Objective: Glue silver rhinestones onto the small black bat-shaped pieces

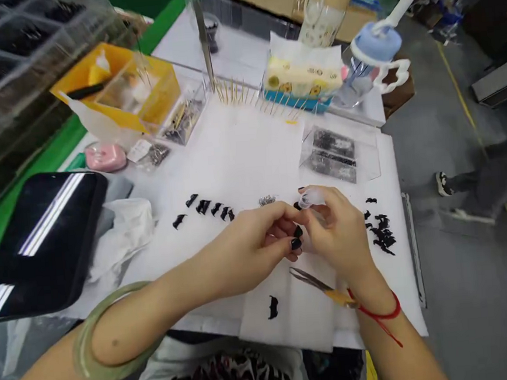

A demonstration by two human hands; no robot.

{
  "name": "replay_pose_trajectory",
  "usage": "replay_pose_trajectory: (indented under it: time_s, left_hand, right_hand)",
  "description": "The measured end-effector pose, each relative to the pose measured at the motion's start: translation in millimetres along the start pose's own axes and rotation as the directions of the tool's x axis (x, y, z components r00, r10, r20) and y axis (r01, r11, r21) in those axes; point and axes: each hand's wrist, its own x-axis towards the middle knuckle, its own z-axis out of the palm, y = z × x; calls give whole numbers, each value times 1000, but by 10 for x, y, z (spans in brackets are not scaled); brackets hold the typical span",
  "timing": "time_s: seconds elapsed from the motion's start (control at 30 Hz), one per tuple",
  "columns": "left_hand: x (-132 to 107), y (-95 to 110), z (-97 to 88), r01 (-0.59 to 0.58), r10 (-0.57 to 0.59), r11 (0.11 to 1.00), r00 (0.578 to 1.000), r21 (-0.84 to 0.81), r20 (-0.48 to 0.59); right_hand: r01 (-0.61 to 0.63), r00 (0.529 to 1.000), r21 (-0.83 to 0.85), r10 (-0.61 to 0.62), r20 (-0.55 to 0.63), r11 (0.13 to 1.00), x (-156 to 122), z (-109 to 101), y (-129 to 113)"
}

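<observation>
Our right hand (338, 230) pinches a translucent whitish plastic piece (312, 197) above the white table (251, 158); we cannot tell what our left hand (257, 242), fingers curled beside it, holds. If the right dips, we could knock the orange-handled pointed metal tool (325, 288)

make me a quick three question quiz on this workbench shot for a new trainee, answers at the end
1. Multiple choice: on which wrist is the red cord worn?
A) left
B) right
C) both

2. True or false: a lone black piece lies on the white sheet, nearer the person's body than either hand.

3. Fill in the blank: a whitish translucent item shows at the fingers of the ___ hand.

Key:
1. B
2. True
3. right (the right hand)
</observation>
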Motion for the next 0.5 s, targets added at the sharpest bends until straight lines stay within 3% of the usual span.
replay_pose_trajectory:
  time_s: [0.1, 0.2, 0.3, 0.4, 0.5]
  left_hand:
    - [-10, -4, -3, 106, -106, 994, 994, -23, 31]
    - [-17, -35, -4, 148, -148, 989, 989, 19, 24]
    - [-14, -57, -7, 146, -147, 987, 989, 69, 15]
    - [-1, -62, -16, 168, -168, 983, 986, 70, -13]
    - [2, -61, -19, 174, -169, 981, 984, 89, -56]
  right_hand:
    - [-35, 996, 114, 43, -75, 993, -26, -21, -69]
    - [-27, 985, 335, 82, -150, 942, -52, -64, -151]
    - [-70, 991, 568, 120, -52, 820, -19, -145, -191]
    - [-250, 968, 811, 118, 222, 529, 40, -263, -179]
    - [-408, 913, 890, 89, 398, 204, 55, -393, -179]
